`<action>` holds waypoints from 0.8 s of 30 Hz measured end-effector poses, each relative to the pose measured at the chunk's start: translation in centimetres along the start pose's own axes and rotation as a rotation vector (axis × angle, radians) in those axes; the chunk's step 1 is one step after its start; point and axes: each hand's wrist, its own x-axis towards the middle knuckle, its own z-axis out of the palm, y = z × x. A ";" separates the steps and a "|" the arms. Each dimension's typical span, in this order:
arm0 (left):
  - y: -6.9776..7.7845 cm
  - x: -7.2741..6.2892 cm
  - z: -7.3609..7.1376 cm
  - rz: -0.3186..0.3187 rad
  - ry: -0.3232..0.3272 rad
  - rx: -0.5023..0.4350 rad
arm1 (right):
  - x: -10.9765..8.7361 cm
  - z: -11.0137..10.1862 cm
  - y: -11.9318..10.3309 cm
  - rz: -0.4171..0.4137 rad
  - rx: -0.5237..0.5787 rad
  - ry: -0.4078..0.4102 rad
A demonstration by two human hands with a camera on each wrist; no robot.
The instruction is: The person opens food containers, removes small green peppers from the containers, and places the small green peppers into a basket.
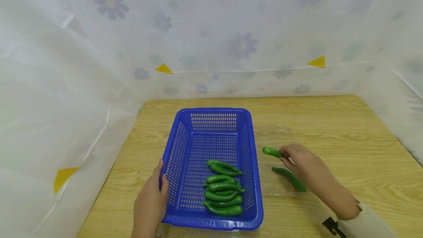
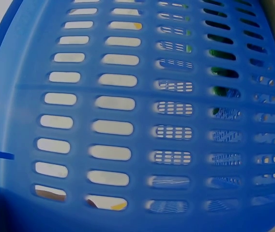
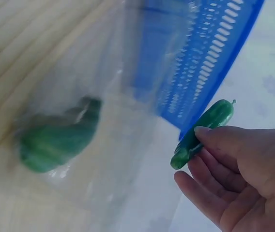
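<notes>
A blue plastic basket (image 1: 214,110) with slotted walls stands on the table, several green chili peppers (image 1: 224,188) lying together in its near right part. My left hand (image 1: 149,203) holds the basket's left rim; the left wrist view is filled by the slotted wall (image 2: 137,92). To the right of the basket, my right hand (image 1: 307,166) pinches one green pepper (image 1: 272,152) between thumb and fingers, its stem end toward the basket. Below that hand another green pepper (image 1: 292,180) lies at a clear plastic bag (image 3: 113,159).
The wooden table (image 1: 347,131) reaches out past the basket on both sides. White sheeting (image 1: 205,28) with a flower print hangs around it, with yellow triangles (image 1: 317,62) along the folds. A pale sleeve (image 1: 363,223) covers my right forearm.
</notes>
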 end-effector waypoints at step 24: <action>0.1 0.2 0.0 -0.021 -0.015 0.005 | 5.9 -0.1 -7.8 -0.105 0.147 0.039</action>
